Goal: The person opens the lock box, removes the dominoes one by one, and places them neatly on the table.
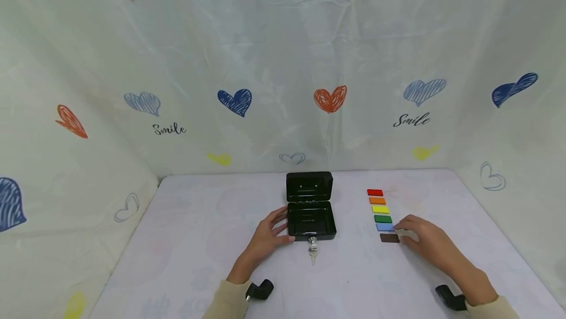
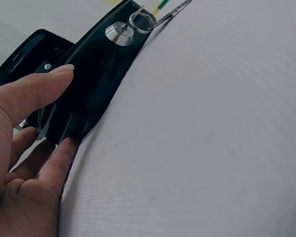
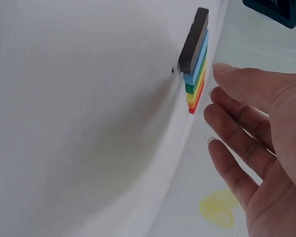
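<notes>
A small black cash box (image 1: pixel 311 234) stands with its lid (image 1: pixel 309 186) raised and its tray bare. Keys (image 1: pixel 313 252) on a ring hang from the lock (image 2: pixel 119 33) at its front. My left hand (image 1: pixel 264 236) holds the box's left front corner, thumb at the front and fingers along the side. On the right, a dark brown block (image 1: pixel 389 238) lies nearest me in a column of flat coloured blocks. My right hand (image 1: pixel 426 241) hovers at its right end, thumb and fingers apart with nothing between them in the right wrist view.
Beyond the brown block lie a blue block (image 1: pixel 384 227), a green block (image 1: pixel 382 219), a yellow block (image 1: pixel 380 209), an orange block (image 1: pixel 377 201) and a red block (image 1: pixel 375 192). The white table (image 1: pixel 185 250) meets a heart-printed cloth (image 1: pixel 274 132) at the back and sides.
</notes>
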Available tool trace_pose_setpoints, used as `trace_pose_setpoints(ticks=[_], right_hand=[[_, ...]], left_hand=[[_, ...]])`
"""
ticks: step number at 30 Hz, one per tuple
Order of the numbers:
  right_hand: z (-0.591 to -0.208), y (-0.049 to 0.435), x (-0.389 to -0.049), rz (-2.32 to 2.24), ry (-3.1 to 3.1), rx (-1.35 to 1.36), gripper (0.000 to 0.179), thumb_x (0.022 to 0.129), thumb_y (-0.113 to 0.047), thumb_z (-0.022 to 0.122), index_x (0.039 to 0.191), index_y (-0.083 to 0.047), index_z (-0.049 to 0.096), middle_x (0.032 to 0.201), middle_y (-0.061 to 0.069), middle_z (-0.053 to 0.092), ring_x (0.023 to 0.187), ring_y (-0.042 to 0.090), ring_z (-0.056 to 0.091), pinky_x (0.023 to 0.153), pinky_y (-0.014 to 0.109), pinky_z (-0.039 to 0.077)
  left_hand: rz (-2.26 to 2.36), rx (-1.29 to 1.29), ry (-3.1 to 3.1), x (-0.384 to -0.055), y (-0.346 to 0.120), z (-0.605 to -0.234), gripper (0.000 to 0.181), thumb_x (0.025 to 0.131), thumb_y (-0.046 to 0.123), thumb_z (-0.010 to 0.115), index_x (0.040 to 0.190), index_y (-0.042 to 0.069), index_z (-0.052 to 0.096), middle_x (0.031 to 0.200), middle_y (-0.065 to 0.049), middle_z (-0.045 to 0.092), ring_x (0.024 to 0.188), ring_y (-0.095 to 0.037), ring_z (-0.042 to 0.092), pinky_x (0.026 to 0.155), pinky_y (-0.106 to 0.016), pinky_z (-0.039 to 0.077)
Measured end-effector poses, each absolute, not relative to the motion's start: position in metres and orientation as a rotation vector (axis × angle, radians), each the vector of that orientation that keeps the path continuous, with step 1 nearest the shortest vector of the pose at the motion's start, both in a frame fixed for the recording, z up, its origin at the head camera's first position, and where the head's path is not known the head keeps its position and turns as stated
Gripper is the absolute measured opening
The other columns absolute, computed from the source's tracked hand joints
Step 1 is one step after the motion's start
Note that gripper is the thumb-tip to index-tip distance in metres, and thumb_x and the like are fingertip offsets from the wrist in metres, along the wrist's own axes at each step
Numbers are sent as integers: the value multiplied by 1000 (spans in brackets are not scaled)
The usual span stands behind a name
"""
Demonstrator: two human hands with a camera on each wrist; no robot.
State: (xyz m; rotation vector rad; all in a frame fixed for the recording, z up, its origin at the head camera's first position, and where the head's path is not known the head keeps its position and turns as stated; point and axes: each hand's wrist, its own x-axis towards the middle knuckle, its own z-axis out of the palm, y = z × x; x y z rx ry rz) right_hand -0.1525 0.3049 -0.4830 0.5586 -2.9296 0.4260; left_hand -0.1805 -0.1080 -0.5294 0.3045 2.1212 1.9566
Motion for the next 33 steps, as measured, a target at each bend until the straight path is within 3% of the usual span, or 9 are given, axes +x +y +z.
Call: trace_pose_setpoints(ticks=[4, 16, 27, 33], right_hand=[[-482, 309, -157, 429, -2931, 526, 31, 69, -4, 79, 96, -15, 71, 93, -7, 62, 93, 21, 61, 80, 43, 53], [-484, 322, -169, 439, -2926, 486, 26, 71, -7, 78, 96, -13, 71, 93, -2, 62, 89, 25, 62, 76, 46, 54], [-485, 328, -171, 454, -2961, 398, 22, 76, -11, 75, 97, -11, 70, 97, 2, 62, 91, 28, 60, 77, 49, 52], [-486, 333, -171, 461, -2949, 366, 25, 76, -13, 75, 100, -8, 69, 100, 7, 61, 96, 32, 58, 80, 53, 50]], left_hand=[[1939, 297, 2158, -184, -110, -541, 84, 71, 9, 80, 141, 26, 36, 142, -7, 38, 125, -28, 43, 92, -27, 47], [1945, 355, 2132, -179, -118, -536, 76, 78, 7, 74, 142, 20, 36, 141, -11, 38, 122, -30, 46, 93, -30, 47], [1817, 452, 2262, -171, -146, -522, 69, 83, 11, 70, 142, 11, 35, 143, -4, 38, 125, -25, 44, 97, -35, 44], [1835, 449, 2325, -172, -167, -514, 66, 83, 1, 67, 141, 4, 35, 140, -15, 40, 123, -35, 43, 96, -43, 44]])
